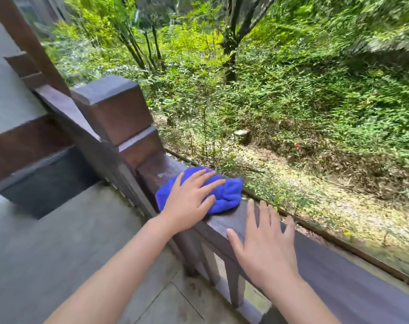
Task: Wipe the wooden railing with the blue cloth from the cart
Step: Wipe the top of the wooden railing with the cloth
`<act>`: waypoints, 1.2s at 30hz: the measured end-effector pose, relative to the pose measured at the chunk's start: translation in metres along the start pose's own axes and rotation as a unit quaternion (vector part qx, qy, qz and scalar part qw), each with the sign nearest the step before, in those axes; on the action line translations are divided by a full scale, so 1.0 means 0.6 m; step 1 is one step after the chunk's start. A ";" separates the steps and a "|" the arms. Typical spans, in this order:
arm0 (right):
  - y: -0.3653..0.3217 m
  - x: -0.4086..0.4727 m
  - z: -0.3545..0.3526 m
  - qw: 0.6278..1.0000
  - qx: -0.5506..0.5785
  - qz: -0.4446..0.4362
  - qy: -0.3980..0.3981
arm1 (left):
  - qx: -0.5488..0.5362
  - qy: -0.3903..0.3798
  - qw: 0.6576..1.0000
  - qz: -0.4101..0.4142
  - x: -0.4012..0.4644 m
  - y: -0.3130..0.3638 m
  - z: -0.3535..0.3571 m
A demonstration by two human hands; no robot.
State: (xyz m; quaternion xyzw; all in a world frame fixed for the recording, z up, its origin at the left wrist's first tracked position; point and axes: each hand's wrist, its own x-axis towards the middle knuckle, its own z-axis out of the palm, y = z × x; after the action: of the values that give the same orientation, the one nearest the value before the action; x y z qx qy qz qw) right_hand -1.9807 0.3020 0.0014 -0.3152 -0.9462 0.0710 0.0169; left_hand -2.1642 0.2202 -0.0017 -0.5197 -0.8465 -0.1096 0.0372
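Observation:
A dark brown wooden railing (pixel 334 265) runs from a square post at centre left down to the lower right. The bunched blue cloth (pixel 229 192) lies on the rail's top, close to the post. My left hand (pixel 189 202) presses flat on the cloth with its fingers spread, covering the cloth's left part. My right hand (pixel 266 244) rests palm down on the bare rail top just right of the cloth, fingers apart, holding nothing. The cart is out of view.
A thick square post (pixel 114 113) with a flat cap stands at the rail's left end, and a second rail climbs up left from it. Grey tiled floor (pixel 58 242) lies on my side. Beyond the rail the ground drops to plants and trees.

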 end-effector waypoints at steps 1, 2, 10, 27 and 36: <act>-0.005 0.003 -0.001 1.000 -0.002 0.004 0.004 | 0.008 -0.009 0.999 0.042 -0.003 -0.006 0.000; -0.010 0.005 -0.002 1.000 0.000 0.007 0.011 | 0.017 -0.018 0.997 0.079 -0.003 -0.016 -0.003; -0.076 0.048 0.003 0.999 -0.005 0.045 -0.009 | 0.024 -0.028 0.997 -0.071 0.036 -0.159 -0.029; -0.095 0.076 -0.007 0.996 0.084 0.032 -0.008 | 0.007 0.041 0.978 -0.204 -0.002 -0.040 -0.005; -0.065 0.089 -0.042 0.977 0.185 -0.100 0.028 | -0.162 -0.089 0.980 -0.071 -0.021 -0.018 -0.036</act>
State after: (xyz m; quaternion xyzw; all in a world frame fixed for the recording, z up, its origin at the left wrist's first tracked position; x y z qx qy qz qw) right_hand -2.0449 0.3062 0.0311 -0.2123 -0.9427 0.2338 0.1080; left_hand -2.1691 0.1996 0.0155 -0.4653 -0.8520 -0.2010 -0.1311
